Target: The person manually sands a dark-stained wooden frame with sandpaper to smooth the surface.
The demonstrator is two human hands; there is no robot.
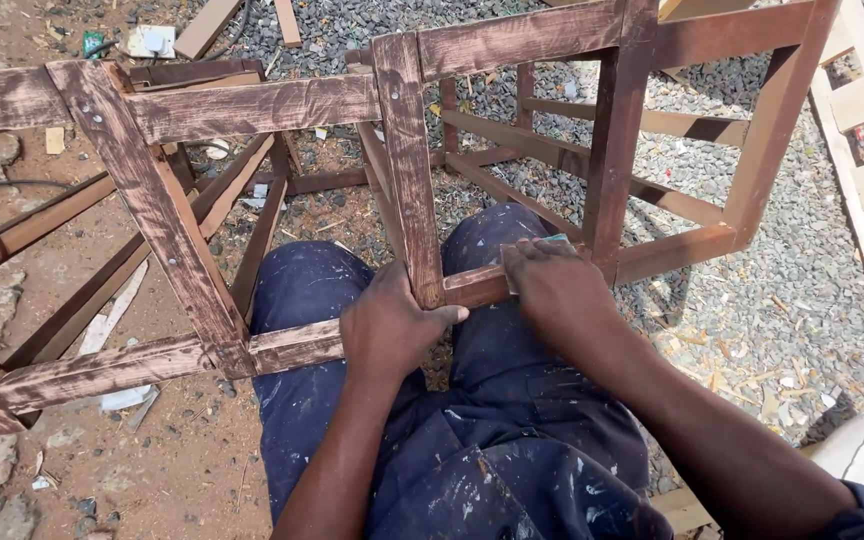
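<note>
Sanding a dark-stained wooden frame across the lap

At nine o'clock the wooden frame (252,105) juts out unsupported and could tip. At centre the left hand (389,330) is wrapped tight around its lower rail; a loosened grip would let it twist. At three o'clock the right hand (552,290) presses flat on sandpaper (555,240), which might slip and scrape the fingers.

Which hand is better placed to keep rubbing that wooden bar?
Probably the right hand: it already lies flat on the bar, pressing a small sheet against it. The left hand is busy gripping the frame joint.
</note>
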